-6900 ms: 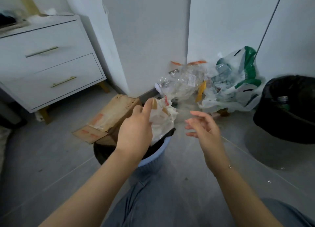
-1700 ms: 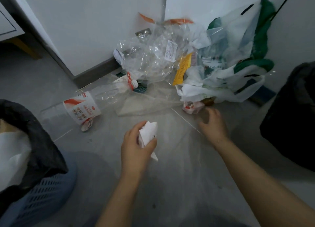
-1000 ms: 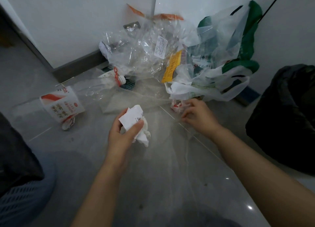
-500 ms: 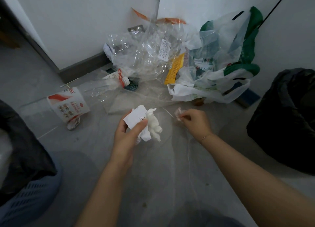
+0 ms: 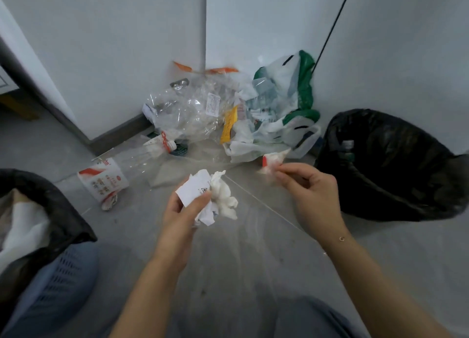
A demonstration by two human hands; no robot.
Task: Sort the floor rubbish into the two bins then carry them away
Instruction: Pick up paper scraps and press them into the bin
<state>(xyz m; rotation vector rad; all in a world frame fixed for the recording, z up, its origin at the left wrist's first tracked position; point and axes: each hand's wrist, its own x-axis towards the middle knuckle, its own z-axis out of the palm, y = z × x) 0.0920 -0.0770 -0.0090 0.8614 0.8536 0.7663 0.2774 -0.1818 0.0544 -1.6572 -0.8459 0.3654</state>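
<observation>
My left hand (image 5: pixel 182 213) grips a wad of crumpled white paper and tissue (image 5: pixel 215 195) above the grey floor. My right hand (image 5: pixel 309 193) pinches a small red and white wrapper (image 5: pixel 272 160), lifted off the floor. A blue bin with a black liner (image 5: pixel 50 274) stands at the lower left and holds white rubbish. A second bin lined in black (image 5: pixel 390 165) stands at the right with a bottle inside. In the corner lies a heap of clear plastic packaging (image 5: pixel 193 111) and a white and green plastic bag (image 5: pixel 286 114).
A clear plastic bottle with a red and white label (image 5: pixel 104 180) lies on the floor left of the heap. A yellow strip (image 5: pixel 228 125) sits in the pile. White walls close the corner; a white dresser's leg (image 5: pixel 17 106) shows at far left.
My right hand has picked the small red and white wrapper off the floor and raised it. My left hand keeps its hold on the white paper wad.
</observation>
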